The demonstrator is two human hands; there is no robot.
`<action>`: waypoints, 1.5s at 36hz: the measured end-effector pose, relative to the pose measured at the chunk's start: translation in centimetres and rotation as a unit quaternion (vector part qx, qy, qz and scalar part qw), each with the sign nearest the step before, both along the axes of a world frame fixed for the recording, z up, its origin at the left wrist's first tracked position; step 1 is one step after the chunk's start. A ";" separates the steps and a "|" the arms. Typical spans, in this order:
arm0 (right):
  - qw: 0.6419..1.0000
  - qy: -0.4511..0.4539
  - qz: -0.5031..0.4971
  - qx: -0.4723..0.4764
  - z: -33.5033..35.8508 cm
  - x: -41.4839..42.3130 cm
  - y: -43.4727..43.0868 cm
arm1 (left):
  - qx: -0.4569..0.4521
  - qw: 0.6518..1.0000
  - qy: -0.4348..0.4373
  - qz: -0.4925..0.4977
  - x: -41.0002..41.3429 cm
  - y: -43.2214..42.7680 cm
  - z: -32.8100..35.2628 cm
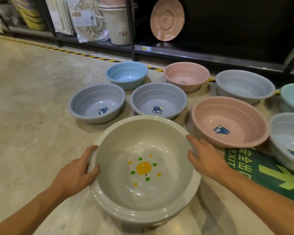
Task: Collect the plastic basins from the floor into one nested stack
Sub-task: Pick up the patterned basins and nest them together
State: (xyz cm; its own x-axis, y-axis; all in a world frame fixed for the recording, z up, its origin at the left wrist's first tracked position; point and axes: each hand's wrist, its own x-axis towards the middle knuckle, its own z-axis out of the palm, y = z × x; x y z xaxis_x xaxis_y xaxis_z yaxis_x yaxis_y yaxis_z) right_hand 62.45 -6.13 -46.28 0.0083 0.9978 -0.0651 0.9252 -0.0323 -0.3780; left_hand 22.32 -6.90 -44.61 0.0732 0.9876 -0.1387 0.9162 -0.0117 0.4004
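— Two hands were seen on the cream basin, weren't they?

— Yes. The rim was gripped on one side by the left hand and on the other by the right hand. A second cream rim was seen just under it, so it looked as if two basins were already nested. Whether the pair was lifted or set on the floor could not be told.

— Where were the others kept?

— Spread on the floor ahead. Two grey basins, the left one and the middle one, were closest. A big pink basin was found to the right, almost touching the right hand. A blue basin, a small pink basin and a pale grey basin were lined up by the shelf. Two more were cut off at the right edge.

— How should the step be done well?

— The basin should be kept level and held by both sides. It should be lowered straight, so the rims are lined up and nothing gets jammed.

— Was room left for moving?

— Plenty of bare floor was left on the left side. The right side was crowded, so the pink rim could be bumped there.
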 end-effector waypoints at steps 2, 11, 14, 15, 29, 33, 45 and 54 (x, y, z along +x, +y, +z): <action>1.000 -0.013 0.000 0.005 -0.5 -0.1 0.0 | -0.001 1.000 0.006 -0.003 -0.1 0.1 -0.5; 1.000 -0.016 -0.012 -0.008 -1.6 -0.2 -0.2 | -0.013 1.000 -0.013 -0.008 -0.2 0.0 -2.1; 1.000 -0.011 -0.012 -0.012 -1.5 -0.3 -0.3 | -0.008 1.000 -0.024 -0.003 -0.1 -0.1 -2.4; 1.000 -0.011 -0.010 -0.013 -1.5 -0.3 -0.3 | -0.004 1.000 -0.027 -0.001 0.0 -0.2 -2.5; 1.000 -0.018 -0.019 -0.002 -2.4 -0.3 -0.3 | 0.001 0.999 -0.037 0.002 -0.1 -0.2 -2.8; 1.000 -0.015 -0.016 0.000 -2.5 -0.3 -0.3 | 0.004 0.999 -0.040 0.002 -0.1 -0.4 -2.9; 1.000 -0.013 -0.015 0.001 -2.4 -0.3 -0.3 | 0.000 0.999 -0.047 0.007 0.0 -0.6 -2.8; 1.000 -0.021 -0.005 -0.005 -1.9 -0.2 -0.2 | -0.017 0.998 -0.050 0.018 0.5 -0.9 -2.4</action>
